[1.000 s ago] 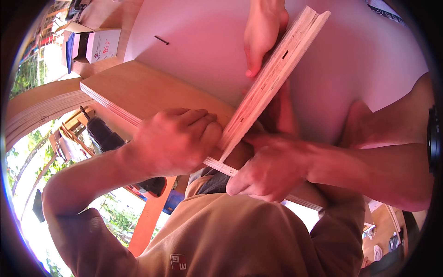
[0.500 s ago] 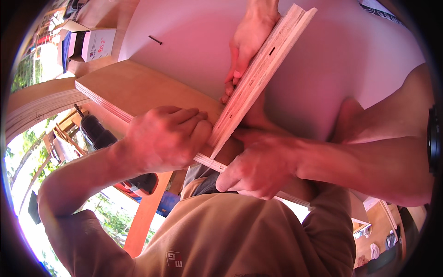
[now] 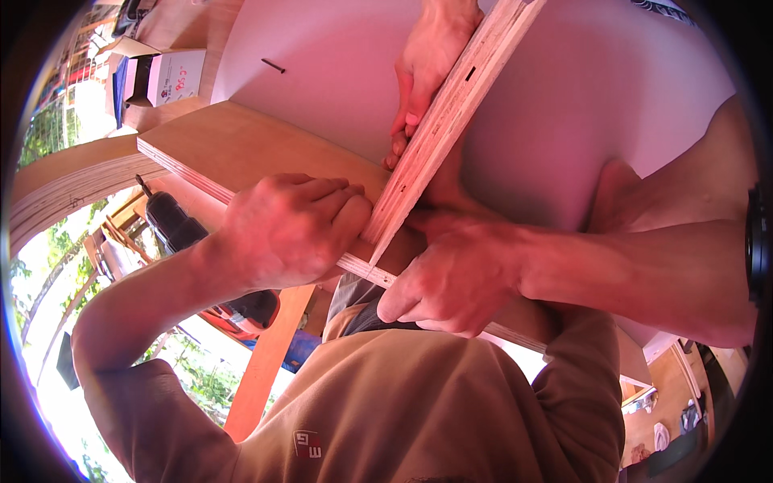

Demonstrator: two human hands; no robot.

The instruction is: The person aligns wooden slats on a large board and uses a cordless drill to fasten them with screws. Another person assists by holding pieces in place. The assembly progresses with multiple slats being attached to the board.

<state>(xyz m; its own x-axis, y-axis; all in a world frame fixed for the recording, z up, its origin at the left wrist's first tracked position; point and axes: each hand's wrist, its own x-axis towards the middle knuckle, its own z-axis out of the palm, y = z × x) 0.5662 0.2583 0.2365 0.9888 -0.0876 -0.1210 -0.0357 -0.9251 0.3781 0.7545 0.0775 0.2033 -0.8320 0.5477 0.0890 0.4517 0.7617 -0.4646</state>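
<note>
A plywood panel [image 3: 241,149] lies flat, its layered edge facing me. A narrow plywood strip [image 3: 451,113] with a small slot stands on it at an angle against a white board [image 3: 338,80]. My left hand [image 3: 290,229] is curled over the panel's edge, fingertips against the strip's lower end. My right hand [image 3: 451,282] grips the same edge from below, just right of the strip's corner. Another person's hand [image 3: 427,76] comes from the top and presses on the strip's left face.
A dark power drill with a red base [image 3: 189,237] sits below the panel behind my left forearm. A loose screw [image 3: 272,66] lies on the white board. A cardboard box [image 3: 173,76] stands at upper left. An orange wooden leg [image 3: 270,354] runs down under the panel.
The other person's hand has slid a little lower along the strip. My two hands stay at the strip's lower end. The view has shifted slightly and the drill shows more.
</note>
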